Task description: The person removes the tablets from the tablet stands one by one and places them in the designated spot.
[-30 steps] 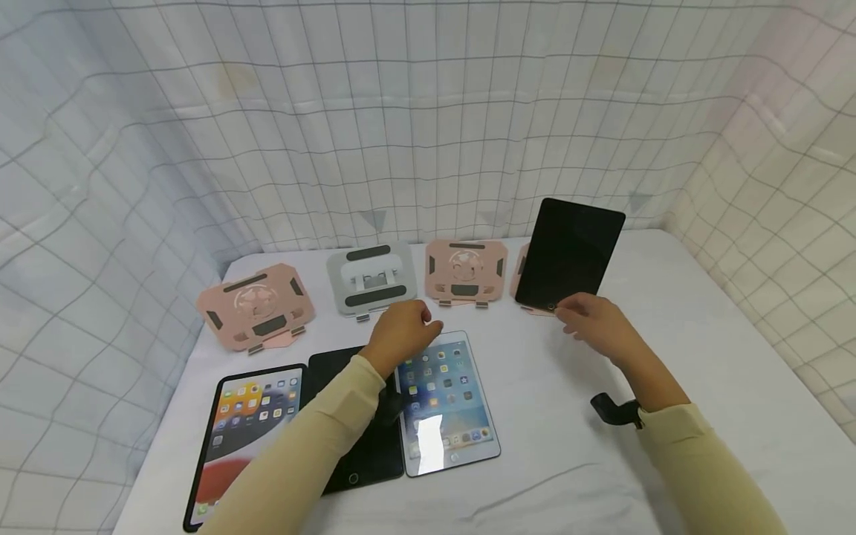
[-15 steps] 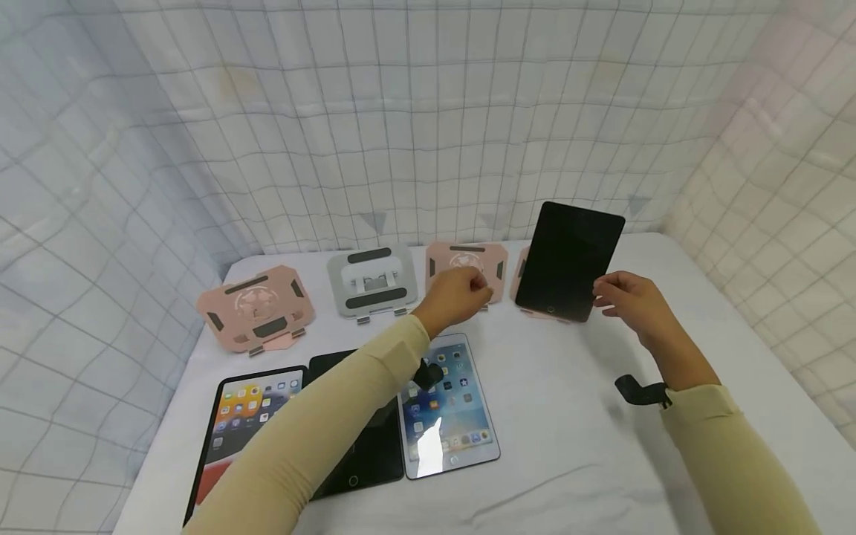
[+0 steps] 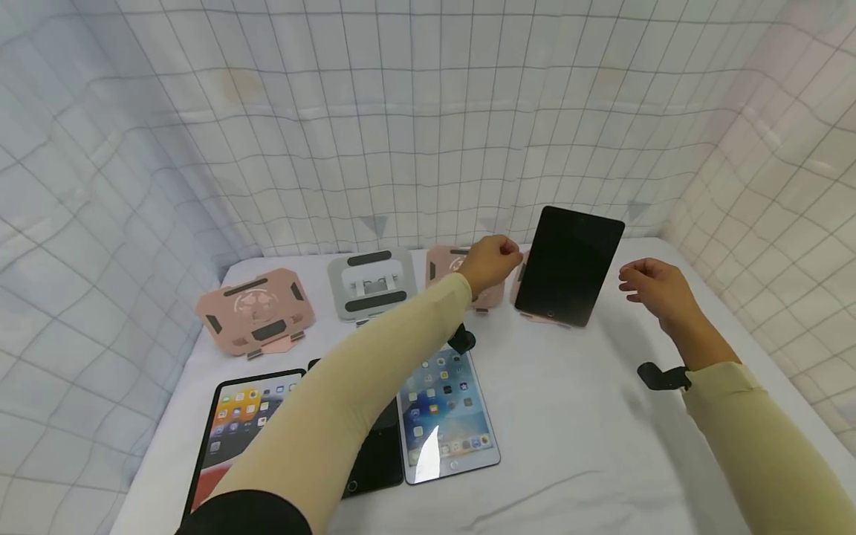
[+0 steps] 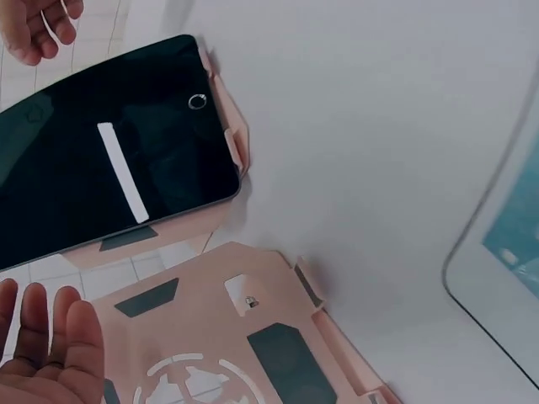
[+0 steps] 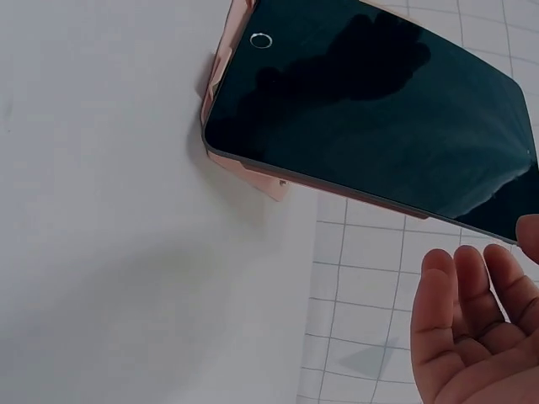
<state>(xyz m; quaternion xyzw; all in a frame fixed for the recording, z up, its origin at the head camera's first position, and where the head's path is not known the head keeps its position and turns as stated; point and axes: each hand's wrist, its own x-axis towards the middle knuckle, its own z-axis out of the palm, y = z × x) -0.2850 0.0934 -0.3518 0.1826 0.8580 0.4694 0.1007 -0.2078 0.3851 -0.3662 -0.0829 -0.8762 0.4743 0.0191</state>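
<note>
A black tablet (image 3: 570, 264) with a dark screen leans upright on a pink tablet stand (image 4: 178, 238) at the back right. Its lower edge sits at the stand's small hooks in the left wrist view. My left hand (image 3: 491, 261) hovers just left of the tablet, over the neighbouring pink stand (image 4: 198, 324); its fingers are loosely bent and hold nothing. To the tablet's right, my right hand (image 3: 658, 288) is held in the air with relaxed fingers and nothing in them. In the right wrist view its fingertips lie close below the tablet's side edge, with the thumb near a corner.
Farther left along the back stand a grey stand (image 3: 372, 282) and another pink stand (image 3: 257, 310). In front lie a white tablet (image 3: 449, 416), a black tablet (image 3: 374, 468) partly under my left arm, and a black-framed tablet (image 3: 234, 423). A gridded curtain (image 3: 428, 119) encloses the table.
My left hand has moved right and away from me, from above the white tablet to beside the upright one. My right hand has drawn away from its lower edge to the right. The tablet stays leaning.
</note>
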